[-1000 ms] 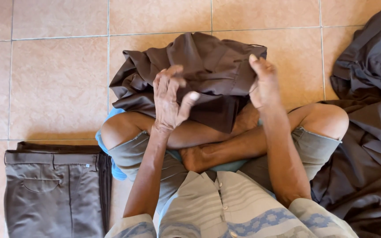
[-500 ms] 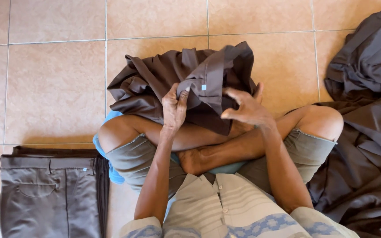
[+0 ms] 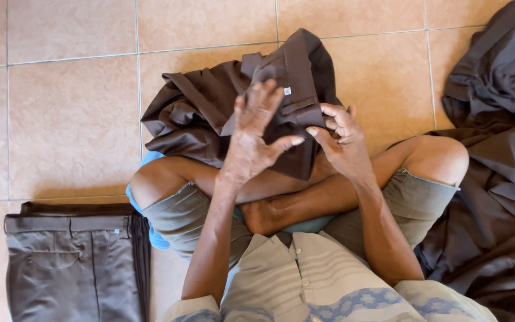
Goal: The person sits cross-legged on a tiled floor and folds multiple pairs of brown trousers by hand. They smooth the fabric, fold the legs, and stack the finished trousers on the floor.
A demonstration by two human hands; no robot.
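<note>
glossy peach tiled floor with pale grout lines, softly daylit

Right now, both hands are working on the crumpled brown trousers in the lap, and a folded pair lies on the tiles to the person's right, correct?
Not quite. The head view shows the folded pair on the person's left. The left hand and right hand are indeed on the crumpled brown trousers in the lap.

Grey-green shorts, a beige striped button shirt with blue patterned bands, bare forearms.
</note>
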